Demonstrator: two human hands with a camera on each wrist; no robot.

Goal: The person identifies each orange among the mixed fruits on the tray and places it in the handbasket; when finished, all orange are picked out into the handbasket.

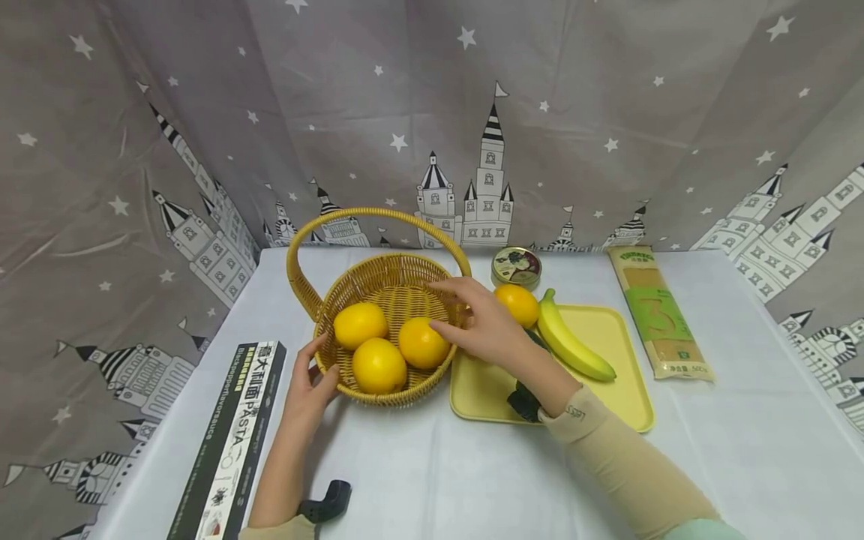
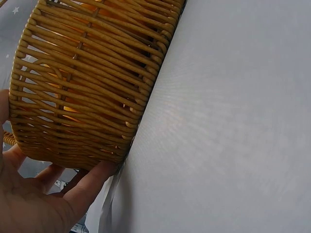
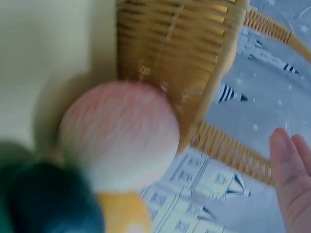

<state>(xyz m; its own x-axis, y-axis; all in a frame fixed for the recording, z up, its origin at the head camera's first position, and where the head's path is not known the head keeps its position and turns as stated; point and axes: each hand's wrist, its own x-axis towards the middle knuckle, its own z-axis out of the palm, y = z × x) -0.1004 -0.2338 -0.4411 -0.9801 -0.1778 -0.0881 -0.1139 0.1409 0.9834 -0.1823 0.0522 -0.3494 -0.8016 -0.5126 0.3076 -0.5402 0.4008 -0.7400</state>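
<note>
A woven basket (image 1: pixel 398 394) with a tall handle stands upright, three oranges (image 1: pixel 379 366) inside it. My left hand (image 1: pixel 305 394) holds the basket's left side, thumb at the rim; in the left wrist view its fingers (image 2: pixel 90 187) lie along the wicker wall. Over the basket's right rim reaches my right hand (image 1: pixel 489 322), fingers spread and nothing between them. Its thumb overlaps the rightmost orange in the head view. In the right wrist view, the right hand's fingers (image 3: pixel 286 170) are apart from the basket, and a pink-and-white peach (image 3: pixel 119 136) sits beside the wicker.
A yellow tray (image 1: pixel 628 397) on the right bears a banana (image 1: pixel 574 345), another orange (image 1: pixel 517 304) and a dark green item (image 3: pixel 48 199), partly hidden by my right arm. Behind it stands a round tin (image 1: pixel 516 268). Noodle pack (image 1: pixel 658 315) lies right, pasta box (image 1: pixel 229 442) left.
</note>
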